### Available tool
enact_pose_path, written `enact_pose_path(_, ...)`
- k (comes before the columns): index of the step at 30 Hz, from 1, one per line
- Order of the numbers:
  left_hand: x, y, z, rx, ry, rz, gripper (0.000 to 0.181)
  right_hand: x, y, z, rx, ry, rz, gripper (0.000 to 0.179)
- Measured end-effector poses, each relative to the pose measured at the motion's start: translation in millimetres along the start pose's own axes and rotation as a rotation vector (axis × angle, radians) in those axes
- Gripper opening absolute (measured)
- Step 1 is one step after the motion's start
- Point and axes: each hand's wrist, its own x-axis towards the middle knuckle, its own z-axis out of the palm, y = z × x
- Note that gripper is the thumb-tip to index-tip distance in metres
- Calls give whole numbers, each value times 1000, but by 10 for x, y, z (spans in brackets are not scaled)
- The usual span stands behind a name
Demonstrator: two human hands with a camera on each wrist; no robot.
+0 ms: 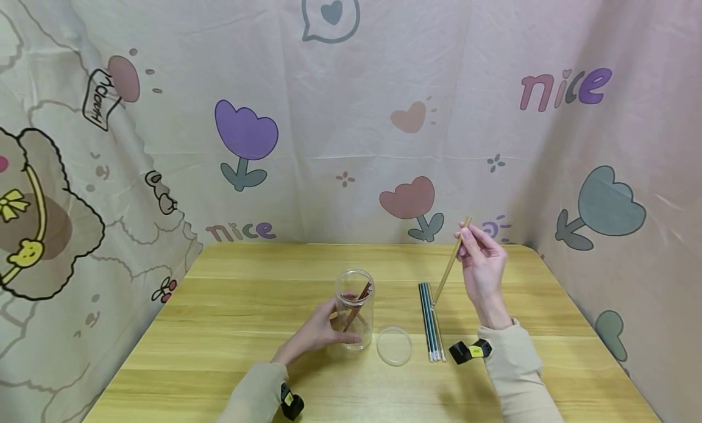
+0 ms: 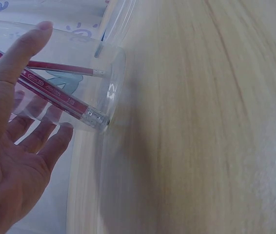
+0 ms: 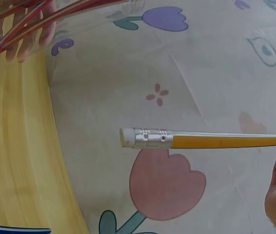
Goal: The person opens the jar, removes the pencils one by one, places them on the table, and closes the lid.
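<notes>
My left hand holds a clear jar upright on the table, its thumb and fingers round the lower part. Several red pencils lean crosswise inside the jar, with their eraser ends at the bottom in the left wrist view. To the right, my right hand pinches a yellow pencil near its upper end. That pencil slants with its white eraser end down, above a row of dark pencils. Another yellow pencil lies along the right side of the row.
A round clear lid lies on the wooden table between the jar and the pencil row. Patterned cloth hangs behind the table and along both sides. Black cameras are strapped to both wrists.
</notes>
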Motion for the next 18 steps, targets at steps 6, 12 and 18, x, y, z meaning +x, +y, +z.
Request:
enact_pose_path(6, 3, 5, 1, 2, -4, 6, 75, 18, 5, -90, -39, 45, 35, 17)
enact_pose_path(12, -1, 4, 1, -5, -4, 2, 75, 45, 19, -222, -86, 78, 116, 18)
enact_pose_path(18, 3, -16, 3, 0, -1, 8, 76, 69, 9, -327, -129, 37, 190, 19)
